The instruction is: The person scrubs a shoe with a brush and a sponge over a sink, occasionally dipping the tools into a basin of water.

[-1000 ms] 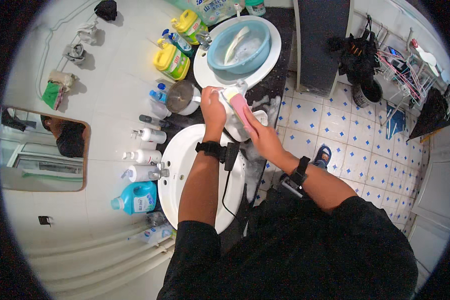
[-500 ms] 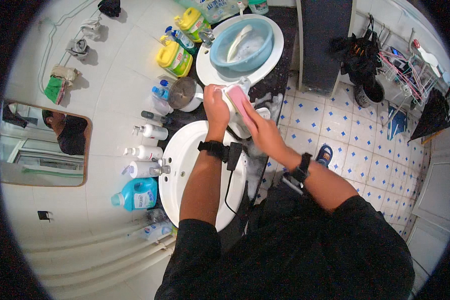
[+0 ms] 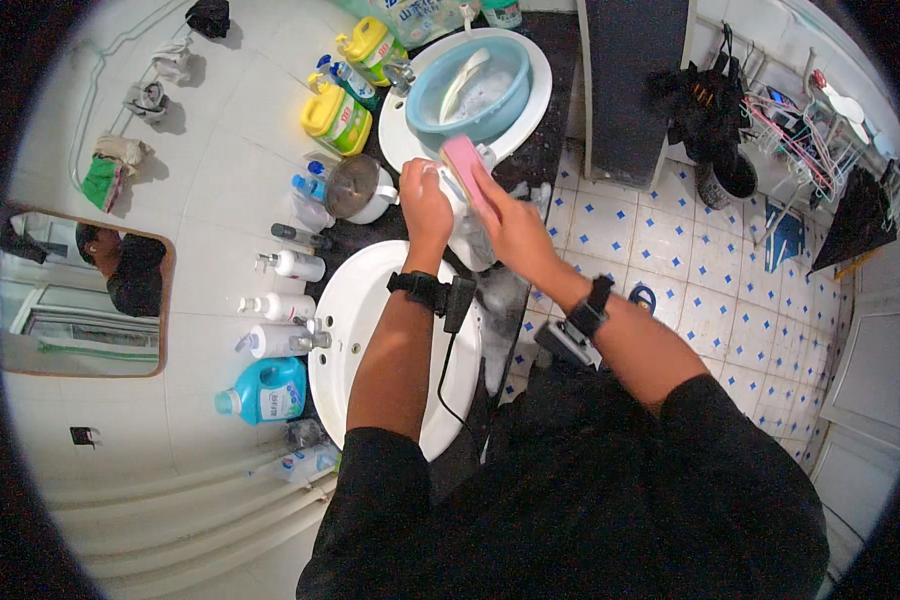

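Between the two sinks, my left hand [image 3: 426, 208] is closed on a white, foamy item [image 3: 471, 245] that looks like a shoe, though foam and my fingers cover much of it. My right hand [image 3: 516, 232] grips a pink scrub brush [image 3: 461, 165] by its back and presses it against the item's upper end. The brush's underside is turned away from view. Just beyond, a blue basin [image 3: 517, 107] of sudsy water sits in the far sink [image 3: 395, 140], with a long pale piece [image 3: 465, 85] leaning inside.
The near white sink [image 3: 328, 400] lies under my left forearm. Foam streaks the dark counter [image 3: 510, 300] edge. Pump bottles [image 3: 298, 265], a blue detergent jug [image 3: 270, 390], yellow jugs [image 3: 338, 118] and a lidded pot [image 3: 355, 190] line the wall. A black cable [image 3: 445, 370] hangs from my left wrist.
The brush has swung more upright and shifted slightly left and up, along with my right hand. My left hand keeps its hold on the white item. The whole view has shifted slightly.
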Available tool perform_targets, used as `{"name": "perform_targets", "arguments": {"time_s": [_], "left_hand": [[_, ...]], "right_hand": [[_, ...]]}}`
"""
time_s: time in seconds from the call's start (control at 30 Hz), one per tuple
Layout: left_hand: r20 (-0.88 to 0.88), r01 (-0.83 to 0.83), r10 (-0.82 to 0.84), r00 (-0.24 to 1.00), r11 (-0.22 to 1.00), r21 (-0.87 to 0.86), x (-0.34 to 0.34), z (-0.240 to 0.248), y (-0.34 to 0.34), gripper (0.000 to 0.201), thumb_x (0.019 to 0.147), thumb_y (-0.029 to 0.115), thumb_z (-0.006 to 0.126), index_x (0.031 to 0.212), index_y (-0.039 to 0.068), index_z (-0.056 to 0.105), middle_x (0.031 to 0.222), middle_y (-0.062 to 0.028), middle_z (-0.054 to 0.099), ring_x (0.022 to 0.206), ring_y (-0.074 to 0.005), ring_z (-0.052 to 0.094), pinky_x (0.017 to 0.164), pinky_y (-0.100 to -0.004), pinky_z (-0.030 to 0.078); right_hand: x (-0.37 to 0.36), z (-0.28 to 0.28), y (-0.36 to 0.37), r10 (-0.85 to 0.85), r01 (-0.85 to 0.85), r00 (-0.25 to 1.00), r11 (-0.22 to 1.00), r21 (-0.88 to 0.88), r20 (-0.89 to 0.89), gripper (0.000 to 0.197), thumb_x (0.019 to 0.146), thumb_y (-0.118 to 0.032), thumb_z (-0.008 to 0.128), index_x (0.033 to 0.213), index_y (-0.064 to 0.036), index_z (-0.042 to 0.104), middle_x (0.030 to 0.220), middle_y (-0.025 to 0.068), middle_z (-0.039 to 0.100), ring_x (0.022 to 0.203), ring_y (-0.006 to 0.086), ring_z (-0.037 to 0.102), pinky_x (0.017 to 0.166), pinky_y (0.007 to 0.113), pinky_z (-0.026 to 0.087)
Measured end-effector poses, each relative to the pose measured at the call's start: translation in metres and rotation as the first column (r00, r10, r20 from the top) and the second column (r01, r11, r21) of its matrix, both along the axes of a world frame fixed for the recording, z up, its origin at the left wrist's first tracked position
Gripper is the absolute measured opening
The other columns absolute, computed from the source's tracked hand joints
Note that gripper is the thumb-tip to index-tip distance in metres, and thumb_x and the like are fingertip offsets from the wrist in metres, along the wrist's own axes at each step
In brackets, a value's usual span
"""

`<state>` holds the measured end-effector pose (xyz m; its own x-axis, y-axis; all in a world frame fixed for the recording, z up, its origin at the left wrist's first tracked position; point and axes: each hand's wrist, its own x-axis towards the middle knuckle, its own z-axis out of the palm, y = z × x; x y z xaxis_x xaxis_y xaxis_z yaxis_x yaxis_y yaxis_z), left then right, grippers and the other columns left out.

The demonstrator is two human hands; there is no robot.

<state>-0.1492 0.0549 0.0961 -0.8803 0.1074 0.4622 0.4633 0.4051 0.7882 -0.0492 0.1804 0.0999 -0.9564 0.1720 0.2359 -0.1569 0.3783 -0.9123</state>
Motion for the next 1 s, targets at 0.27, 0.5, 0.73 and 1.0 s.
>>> {"name": "perform_targets", "arguments": {"time_s": [0.27,0.5,0.73,1.0], "left_hand": [[-0.054,-0.024,0.020,0.998,0.996,-0.083,0.004,0.001,0.008,0.016,0.087,0.010,0.042,0.083,-0.002,0.053,0.086,-0.0167,0.053,0.087,-0.0342,0.051,0.080,-0.0408,0.039],[-0.018,-0.060,0.059,0.998,0.998,-0.036,-0.002,-0.003,0.005,0.017,0.086,0.011,0.043,0.084,-0.004,0.052,0.087,-0.0180,0.054,0.086,-0.0351,0.051,0.079,-0.0397,0.040],[0.037,-0.025,0.025,0.999,1.000,-0.013,-0.005,-0.001,-0.015,0.017,0.088,0.010,0.042,0.083,-0.004,0.051,0.085,-0.0178,0.053,0.082,-0.0309,0.053,0.077,-0.0385,0.040],[0.034,-0.096,0.095,0.995,0.995,0.032,-0.003,-0.006,-0.026,0.022,0.090,0.013,0.039,0.086,-0.001,0.056,0.084,-0.0112,0.056,0.080,-0.0203,0.052,0.078,-0.0315,0.041]], "right_hand": [[0.029,-0.021,-0.010,0.016,-0.013,0.998,0.998,-0.058,0.053,0.051,0.091,-0.017,0.053,0.140,-0.0204,0.037,0.088,0.0300,0.058,0.080,0.0455,0.057,0.067,0.046,0.048],[-0.009,0.002,-0.003,0.011,-0.011,1.000,0.999,0.039,-0.008,0.050,0.092,-0.023,0.052,0.140,-0.0204,0.037,0.087,0.0309,0.058,0.080,0.0460,0.057,0.068,0.049,0.048],[0.010,-0.009,-0.009,0.074,-0.074,0.997,0.997,0.001,-0.031,0.050,0.091,-0.022,0.051,0.139,-0.0186,0.037,0.092,0.0314,0.058,0.082,0.0465,0.058,0.073,0.052,0.047],[0.014,-0.018,-0.020,0.098,-0.096,0.995,0.993,0.066,-0.028,0.052,0.091,-0.019,0.051,0.140,-0.0211,0.036,0.082,0.0311,0.057,0.076,0.0478,0.056,0.066,0.049,0.046]]}}
